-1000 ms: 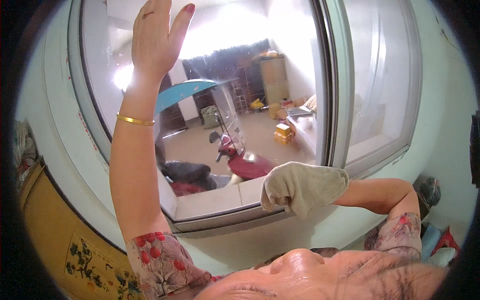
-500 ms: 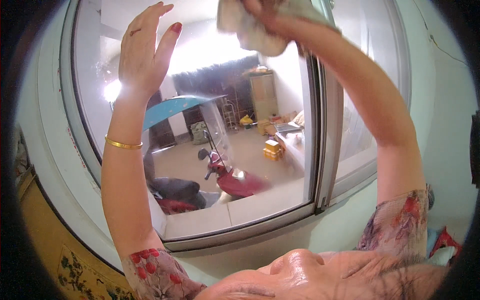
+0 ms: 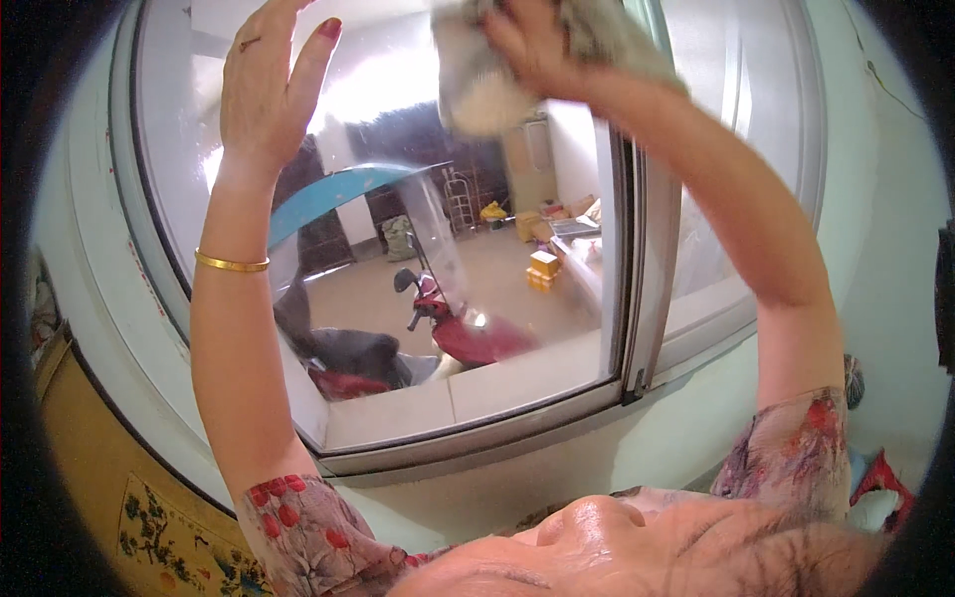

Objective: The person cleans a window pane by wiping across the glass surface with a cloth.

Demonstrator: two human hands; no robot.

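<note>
A sliding window with a grey metal frame (image 3: pixel 487 445) fills the middle of the view. At its upper right, my right hand (image 3: pixel 537 48) lies over a pale, greyish cloth (image 3: pixel 479 95) against the glass. The cloth is blurred by motion and hangs out around the fingers. Raised at the upper left, my left hand (image 3: pixel 261 95) has its fingers stretched out and thumb apart, with nothing in it. It is near the pane; whether it touches the glass I cannot tell. Its fingertips run past the top edge of the picture.
Beyond the glass stand a red scooter (image 3: pixel 482 338) with a blue canopy (image 3: pixel 343 202), and yellow boxes (image 3: pixel 542 267). The frame's upright bar (image 3: pixel 652 249) is close to my right forearm. A brown patterned panel (image 3: pixel 164 517) is at the lower left.
My right hand and the cloth have shifted slightly down along the glass. My left hand has moved a little up and to the left, still with fingers stretched.
</note>
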